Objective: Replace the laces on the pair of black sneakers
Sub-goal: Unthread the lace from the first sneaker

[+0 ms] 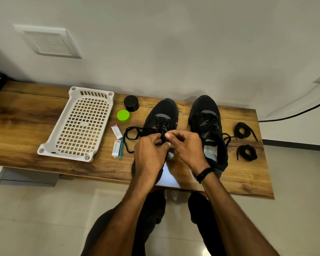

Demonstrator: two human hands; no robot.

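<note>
- Parked side by side on the counter (26,115), toes to the wall, heels near the front edge: left sneaker (161,111) and right sneaker (206,115), tongues facing up, likely so placed to keep the eyelets within easy reach.
- Brought together over the left sneaker's tongue: left hand (149,152) and right hand (186,143), fingers curled, thumbs and fingertips clamped on the black lace (135,128) near the upper eyelets.
- Hidden behind the knuckles: the exact eyelet being worked; threading in or pulling out, impossible to tell.
- Trailing left of that sneaker in a slack loop on the wood: the lace's free length, seemingly loose to give the pinched part some play.
- Spilling rightward from the right sneaker: another loose end (227,135), touched by neither hand.
- Set well to the right, apart from both sneakers: two more laces, far coil (243,129) and near coil (247,152), wound up tidy; old or new, not clear.
- Lying to the left, away from the hands: white tray (62,117), black cap (131,103), green lid (123,116), two small boxes (116,131) and a teal pen (121,150), the pen and boxes just beside the slack loop.
- Worn on the right wrist: a black band (204,174).
- Judged as work in hand on the left sneaker, right sneaker apparently next.
</note>
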